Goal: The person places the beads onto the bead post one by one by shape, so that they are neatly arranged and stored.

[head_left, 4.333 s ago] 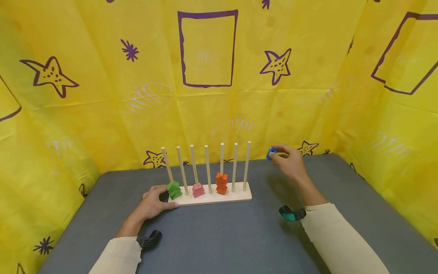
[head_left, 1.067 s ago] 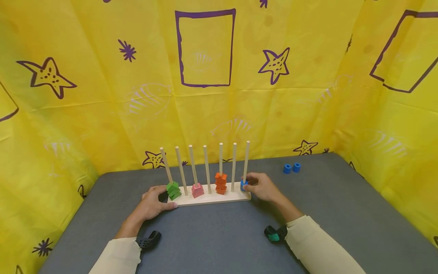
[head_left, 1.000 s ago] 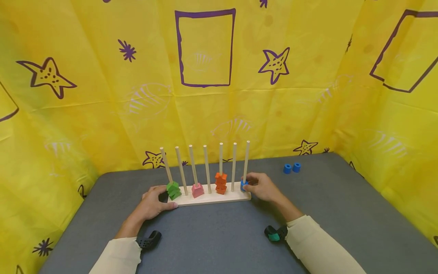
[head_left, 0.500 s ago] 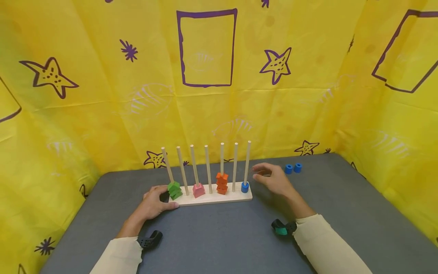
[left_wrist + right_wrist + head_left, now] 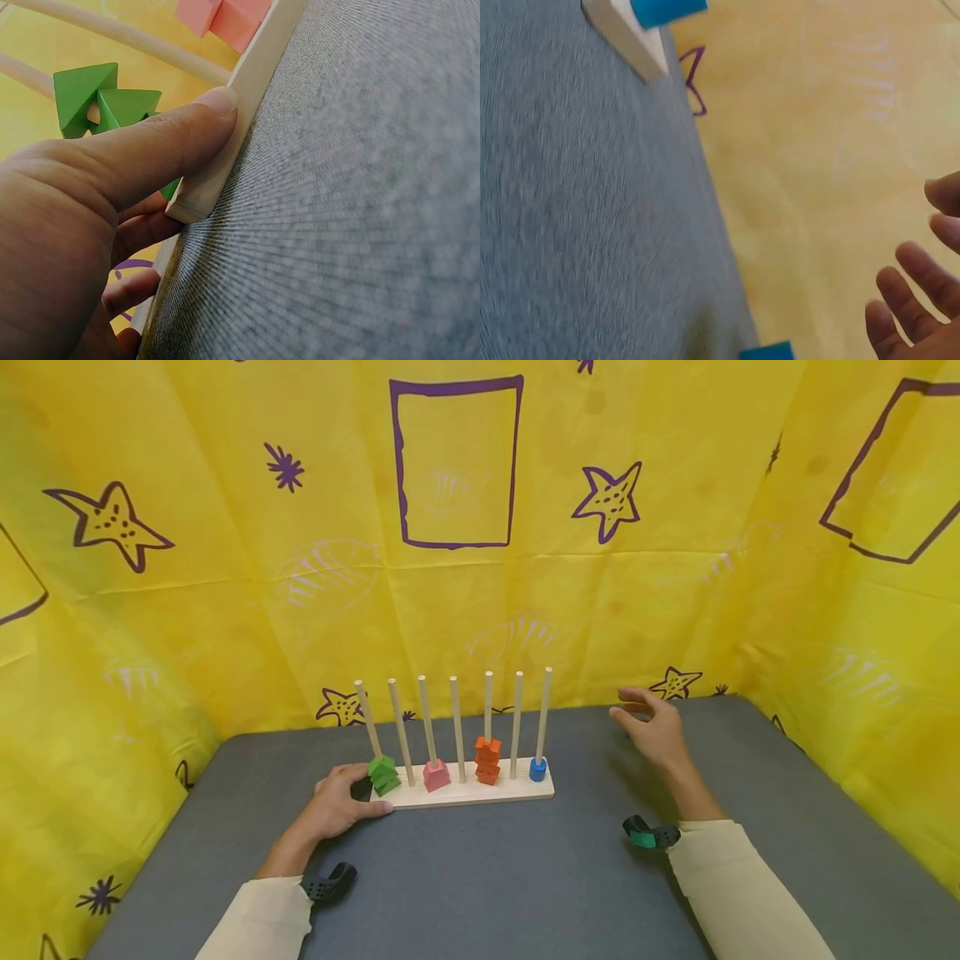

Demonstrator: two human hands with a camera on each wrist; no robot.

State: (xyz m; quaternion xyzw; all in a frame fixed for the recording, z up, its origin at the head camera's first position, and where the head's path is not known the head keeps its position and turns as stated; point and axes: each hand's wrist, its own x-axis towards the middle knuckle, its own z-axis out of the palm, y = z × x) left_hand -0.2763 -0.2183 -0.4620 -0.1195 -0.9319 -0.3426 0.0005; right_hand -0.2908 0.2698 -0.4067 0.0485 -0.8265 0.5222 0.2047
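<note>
My left hand (image 5: pixel 341 797) grips the left end of a wooden peg board (image 5: pixel 465 797), thumb along its front edge; the left wrist view shows the thumb (image 5: pixel 180 139) on the wood. Green triangular beads (image 5: pixel 384 775) sit on the leftmost peg, a pink bead (image 5: pixel 436 775) on the third, stacked orange star-shaped beads (image 5: pixel 487 762) further right. On the rightmost peg is a blue cylindrical bead (image 5: pixel 537 769). My right hand (image 5: pixel 654 735) hovers right of the board, fingers loosely bent, holding nothing. It hides most of the loose blue beads; one blue bead (image 5: pixel 769 351) shows at the right wrist view's bottom edge.
The board stands on a grey cloth-covered table (image 5: pixel 465 885). Several upright pegs rise from it, some of them bare, such as the middle peg (image 5: pixel 457 727). A yellow patterned curtain (image 5: pixel 450 610) closes off the back and both sides.
My right hand brought a blue bead onto the rightmost peg, let it go, then moved right and back toward the two loose blue beads. My left hand has kept its grip.
</note>
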